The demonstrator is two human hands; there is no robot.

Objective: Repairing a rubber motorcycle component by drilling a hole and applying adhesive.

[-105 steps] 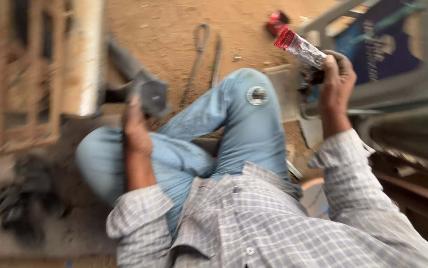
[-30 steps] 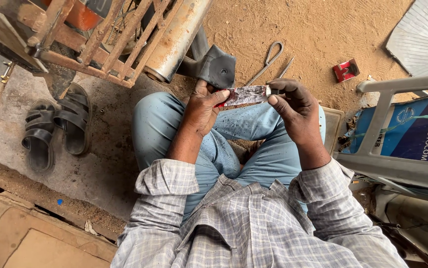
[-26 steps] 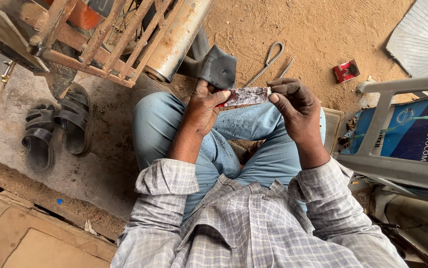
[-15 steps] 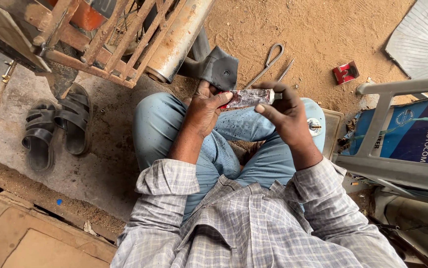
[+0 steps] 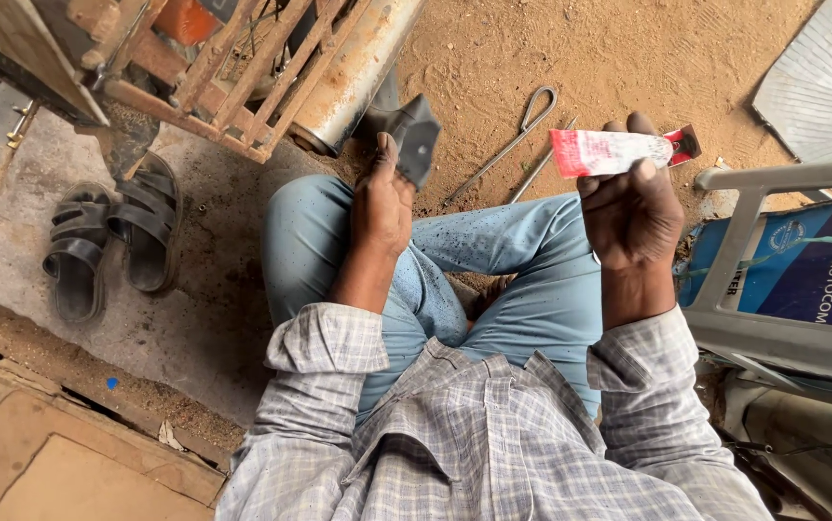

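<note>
The tube [image 5: 613, 151], red and white and part flattened, lies level in the right hand [image 5: 631, 207], pinched between thumb and fingers above the right knee. The left hand [image 5: 383, 198] is well apart, closed on a dark rubber piece [image 5: 414, 143] over the left knee. Whether the tube's cap is off, I cannot tell. Judged from this, squeezing from the flat end and keeping the rubber steady would serve best. Metal tongs [image 5: 514, 143] lie on the sand [image 5: 628, 58] beyond.
</note>
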